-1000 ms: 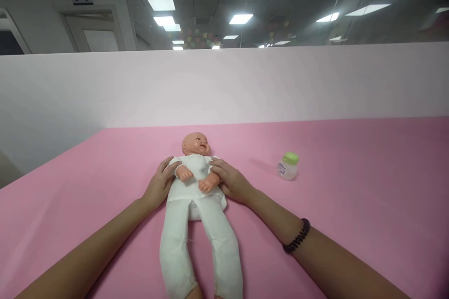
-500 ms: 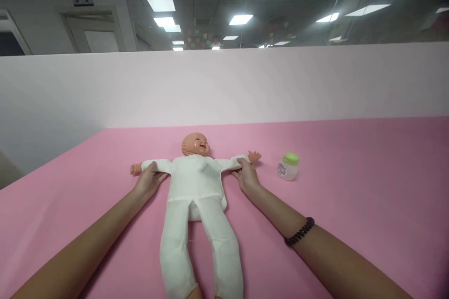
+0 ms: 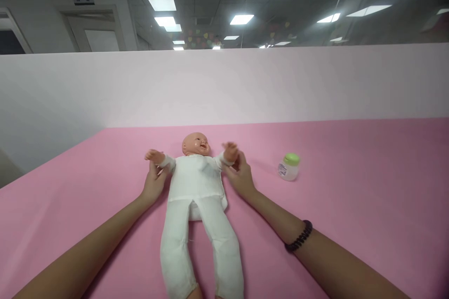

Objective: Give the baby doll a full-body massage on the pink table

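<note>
A baby doll (image 3: 196, 177) with a white cloth body lies on its back on the pink surface (image 3: 336, 224), head away from me and legs toward me. My left hand (image 3: 154, 182) is closed around the doll's arm on the left, near its wrist. On the other side, my right hand (image 3: 241, 176) grips the doll's other arm, fingers partly hidden behind the doll's hand. Both doll arms are raised and bent inward, their plastic hands lifted off the surface. A black coil band (image 3: 299, 237) circles my right wrist.
A small clear jar (image 3: 289, 168) with a green lid stands to the right of the doll. Behind the pink surface runs a low white wall (image 3: 224, 86). Beyond it are a door (image 3: 94, 32) and ceiling lights.
Both doll arms have gone from stretched out sideways to raised and drawn in toward the body. My hands moved inward with them, still holding the arms. The jar stayed put.
</note>
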`<move>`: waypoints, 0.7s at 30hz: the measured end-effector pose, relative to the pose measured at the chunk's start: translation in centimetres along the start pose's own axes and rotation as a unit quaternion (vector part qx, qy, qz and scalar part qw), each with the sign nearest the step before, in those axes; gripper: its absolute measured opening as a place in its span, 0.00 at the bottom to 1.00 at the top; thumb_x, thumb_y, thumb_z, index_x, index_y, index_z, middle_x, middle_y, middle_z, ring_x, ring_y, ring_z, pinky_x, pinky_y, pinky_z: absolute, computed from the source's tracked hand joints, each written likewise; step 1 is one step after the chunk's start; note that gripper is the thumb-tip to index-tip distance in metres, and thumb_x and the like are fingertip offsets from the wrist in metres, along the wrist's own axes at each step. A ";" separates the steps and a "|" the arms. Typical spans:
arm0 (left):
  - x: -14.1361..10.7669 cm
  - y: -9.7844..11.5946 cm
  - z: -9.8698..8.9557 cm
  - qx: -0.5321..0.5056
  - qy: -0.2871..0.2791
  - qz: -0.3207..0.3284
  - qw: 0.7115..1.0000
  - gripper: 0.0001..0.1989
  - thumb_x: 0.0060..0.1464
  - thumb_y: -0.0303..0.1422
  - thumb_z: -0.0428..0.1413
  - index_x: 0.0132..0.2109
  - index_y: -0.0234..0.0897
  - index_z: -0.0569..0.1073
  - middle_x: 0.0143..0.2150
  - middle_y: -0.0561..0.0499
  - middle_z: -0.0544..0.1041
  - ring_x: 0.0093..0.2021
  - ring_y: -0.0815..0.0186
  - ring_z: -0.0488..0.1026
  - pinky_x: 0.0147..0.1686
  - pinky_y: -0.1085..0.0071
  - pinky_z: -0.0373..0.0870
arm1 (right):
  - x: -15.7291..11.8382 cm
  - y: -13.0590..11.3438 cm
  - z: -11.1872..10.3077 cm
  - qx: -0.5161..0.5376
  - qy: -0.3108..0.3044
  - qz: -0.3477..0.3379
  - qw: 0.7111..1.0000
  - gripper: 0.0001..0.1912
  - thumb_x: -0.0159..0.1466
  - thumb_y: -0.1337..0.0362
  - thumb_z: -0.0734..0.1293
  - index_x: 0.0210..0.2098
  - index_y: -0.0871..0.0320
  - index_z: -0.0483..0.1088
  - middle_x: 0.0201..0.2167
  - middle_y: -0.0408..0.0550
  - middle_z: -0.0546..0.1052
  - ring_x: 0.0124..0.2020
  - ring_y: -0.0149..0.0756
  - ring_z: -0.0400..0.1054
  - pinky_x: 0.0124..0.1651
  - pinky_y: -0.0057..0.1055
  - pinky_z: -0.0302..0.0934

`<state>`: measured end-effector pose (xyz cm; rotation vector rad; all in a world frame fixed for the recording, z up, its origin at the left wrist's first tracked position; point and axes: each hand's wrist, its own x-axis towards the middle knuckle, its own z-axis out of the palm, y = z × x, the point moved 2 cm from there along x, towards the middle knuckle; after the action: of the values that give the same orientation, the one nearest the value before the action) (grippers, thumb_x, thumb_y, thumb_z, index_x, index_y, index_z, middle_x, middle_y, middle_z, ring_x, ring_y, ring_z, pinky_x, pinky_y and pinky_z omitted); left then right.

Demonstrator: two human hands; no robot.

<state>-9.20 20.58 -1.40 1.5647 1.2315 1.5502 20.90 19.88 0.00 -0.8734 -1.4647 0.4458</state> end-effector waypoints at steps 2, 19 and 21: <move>-0.6 0.7 0.4 0.089 -0.081 0.078 0.990 0.21 0.61 0.37 0.54 0.60 0.43 0.65 0.64 0.43 0.66 0.63 0.55 0.65 0.62 0.55 0.65 | -0.5 -0.6 0.5 -0.074 -0.120 -0.142 0.980 0.21 0.62 0.70 0.65 0.54 0.53 0.67 0.54 0.53 0.74 0.58 0.44 0.69 0.59 0.46 0.67; 1.1 -0.5 -0.4 -0.234 0.070 -0.188 0.951 0.15 0.61 0.30 0.56 0.53 0.38 0.65 0.46 0.44 0.78 0.46 0.61 0.78 0.51 0.58 0.75 | 0.6 1.6 -0.2 0.150 0.157 0.208 0.954 0.20 0.55 0.61 0.72 0.45 0.54 0.63 0.39 0.44 0.74 0.40 0.38 0.73 0.44 0.39 0.73; 1.4 -0.6 -0.7 -0.280 0.081 -0.249 0.924 0.08 0.64 0.29 0.50 0.49 0.33 0.68 0.46 0.40 0.78 0.46 0.59 0.79 0.52 0.59 0.76 | 0.7 2.7 -0.5 0.225 0.227 0.294 0.900 0.19 0.53 0.65 0.72 0.41 0.54 0.63 0.37 0.44 0.74 0.39 0.38 0.74 0.41 0.37 0.74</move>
<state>-10.18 21.94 -1.25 0.7022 1.0339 1.5191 22.16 22.02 -1.46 -0.9496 -0.6040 0.9197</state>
